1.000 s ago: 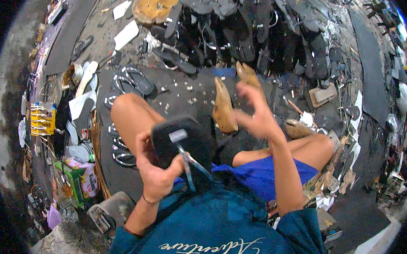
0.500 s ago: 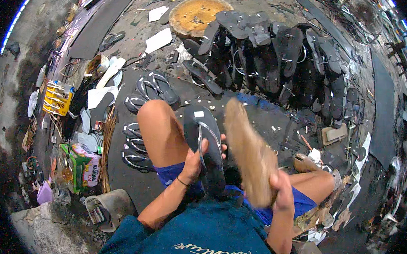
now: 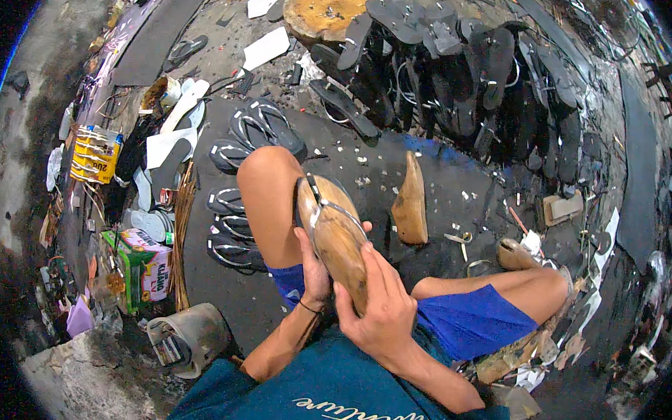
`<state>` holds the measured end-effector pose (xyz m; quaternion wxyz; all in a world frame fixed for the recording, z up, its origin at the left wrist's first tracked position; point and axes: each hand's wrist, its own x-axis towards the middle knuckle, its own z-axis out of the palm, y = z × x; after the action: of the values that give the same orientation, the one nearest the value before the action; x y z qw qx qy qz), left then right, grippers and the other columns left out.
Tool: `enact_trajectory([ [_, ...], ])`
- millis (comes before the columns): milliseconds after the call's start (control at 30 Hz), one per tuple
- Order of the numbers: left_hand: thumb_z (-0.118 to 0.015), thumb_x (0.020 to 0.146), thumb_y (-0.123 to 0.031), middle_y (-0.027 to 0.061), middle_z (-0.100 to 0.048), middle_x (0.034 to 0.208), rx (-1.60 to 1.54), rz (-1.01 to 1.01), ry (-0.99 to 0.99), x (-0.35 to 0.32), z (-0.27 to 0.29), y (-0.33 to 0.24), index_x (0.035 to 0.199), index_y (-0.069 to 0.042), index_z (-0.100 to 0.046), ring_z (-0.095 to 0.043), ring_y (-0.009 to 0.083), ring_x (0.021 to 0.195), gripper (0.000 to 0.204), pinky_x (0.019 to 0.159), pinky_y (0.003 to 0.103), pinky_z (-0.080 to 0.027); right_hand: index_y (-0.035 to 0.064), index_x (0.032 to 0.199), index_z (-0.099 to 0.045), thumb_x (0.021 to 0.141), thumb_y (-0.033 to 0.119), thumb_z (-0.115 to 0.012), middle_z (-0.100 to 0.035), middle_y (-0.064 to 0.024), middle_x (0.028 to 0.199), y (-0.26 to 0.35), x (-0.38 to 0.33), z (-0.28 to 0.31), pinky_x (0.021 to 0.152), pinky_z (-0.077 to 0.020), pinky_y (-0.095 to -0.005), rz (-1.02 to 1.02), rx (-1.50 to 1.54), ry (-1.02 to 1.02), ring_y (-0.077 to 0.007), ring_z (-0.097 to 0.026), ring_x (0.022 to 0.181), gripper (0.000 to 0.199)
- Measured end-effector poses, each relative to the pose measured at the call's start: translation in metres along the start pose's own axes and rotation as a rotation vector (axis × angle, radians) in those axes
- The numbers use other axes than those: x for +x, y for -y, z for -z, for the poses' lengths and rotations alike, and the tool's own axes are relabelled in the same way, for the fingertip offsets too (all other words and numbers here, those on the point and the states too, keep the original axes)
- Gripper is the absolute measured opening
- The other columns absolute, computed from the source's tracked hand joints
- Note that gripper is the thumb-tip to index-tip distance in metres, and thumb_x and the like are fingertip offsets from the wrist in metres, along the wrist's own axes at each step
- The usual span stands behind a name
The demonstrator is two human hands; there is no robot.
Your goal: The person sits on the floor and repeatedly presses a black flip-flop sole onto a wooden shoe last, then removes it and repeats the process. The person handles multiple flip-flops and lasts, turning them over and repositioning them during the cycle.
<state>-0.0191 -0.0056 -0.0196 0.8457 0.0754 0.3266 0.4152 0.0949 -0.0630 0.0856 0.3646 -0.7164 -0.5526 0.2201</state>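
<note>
A wooden foot-shaped last (image 3: 339,249) lies on the black flip-flop (image 3: 333,182), with its front end under the flip-flop's thin silver-edged strap (image 3: 322,203). My left hand (image 3: 313,269) holds the flip-flop at its left side and from beneath, thumb along the edge; some fingertips show at its right. My right hand (image 3: 379,305) is closed round the heel end of the wooden last, fingers along its right side. Much of the sole is hidden under the last. Just beyond, a second wooden last (image 3: 411,203) rests on the dark mat.
Several finished-looking flip-flops (image 3: 231,227) lie left of my knee. A large heap of black flip-flops (image 3: 467,79) stands ahead, beside a round wooden block (image 3: 329,9). Another brown last (image 3: 516,254) sits near my right foot. A grey container (image 3: 189,340) stands lower left.
My right hand has brought the wooden last left onto the flip-flop, and its front end is now under the strap. Both hands have come together; the flip-flop is tilted more leftward.
</note>
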Motion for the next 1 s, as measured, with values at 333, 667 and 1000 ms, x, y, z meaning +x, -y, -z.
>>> enact_trajectory([
  [333, -0.049, 0.100, -0.057, 0.0147, -0.064, 0.122, 0.254, -0.118, -0.077, 0.029, -0.033, -0.023, 0.137, 0.001, -0.048, -0.065, 0.0245, 0.109, 0.068, 0.097, 0.040, -0.052, -0.0073, 0.136, -0.051, 0.087, 0.025, -0.070, -0.060, -0.0233, 0.131, -0.002, 0.014, 0.013, 0.096, -0.0535, -0.0403, 0.103, -0.109, -0.150, -0.0368, -0.062, 0.119, 0.062],
  [667, -0.083, 0.070, -0.055, 0.0128, -0.053, 0.137, 0.482, 0.151, 0.350, -0.003, -0.070, -0.031, 0.148, 0.000, -0.033, -0.056, 0.0249, 0.125, 0.108, 0.106, 0.039, -0.047, -0.0046, 0.136, -0.055, 0.075, 0.033, -0.079, -0.058, -0.0210, 0.119, -0.016, 0.023, 0.070, 0.093, -0.0477, -0.0378, 0.056, 0.077, -0.145, -0.0320, -0.058, 0.106, 0.076],
  [1000, -0.062, 0.090, -0.063, 0.0155, -0.054, 0.136, 0.316, -0.010, 0.161, -0.026, -0.077, -0.030, 0.144, -0.002, -0.038, -0.055, 0.0303, 0.126, 0.085, 0.108, 0.046, -0.045, -0.0072, 0.144, -0.035, 0.071, 0.027, -0.089, -0.049, -0.0291, 0.138, -0.018, -0.013, 0.053, 0.105, -0.0461, -0.0457, 0.107, 0.039, -0.001, -0.0439, -0.055, 0.124, 0.098],
])
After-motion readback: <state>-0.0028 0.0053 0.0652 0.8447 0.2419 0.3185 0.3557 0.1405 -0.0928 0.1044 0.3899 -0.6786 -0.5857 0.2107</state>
